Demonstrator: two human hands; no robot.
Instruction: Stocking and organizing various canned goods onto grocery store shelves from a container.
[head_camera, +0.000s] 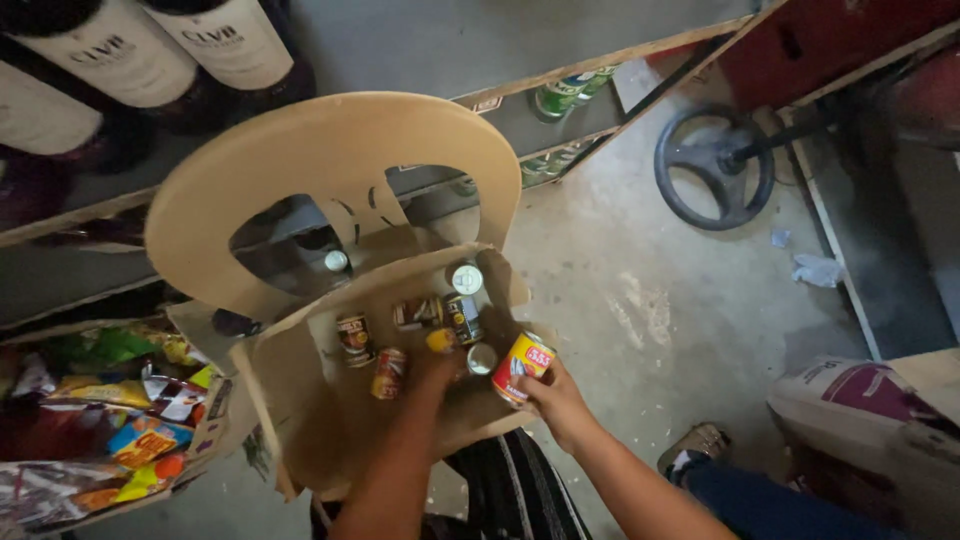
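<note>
Head view, dim and blurred inside the cardboard box (300, 400): left hand (435, 372) reached in among small cans (388, 372), fingers lost in shadow, grip impossible to tell. Right hand (556, 400) clasped a yellow-and-red can (522, 366) at the box's near right edge. Farther off, more cans stood and lay inside. Snack packets (120, 440) beside the left forearm, cut off.

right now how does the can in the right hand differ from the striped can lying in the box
The yellow-and-red can is held in the right hand at the cardboard box edge; the red-striped can lies loose on the box floor. The held can looks wider and brighter; the striped one looks slimmer and darker. Both are tilted, labelled tins.
</note>
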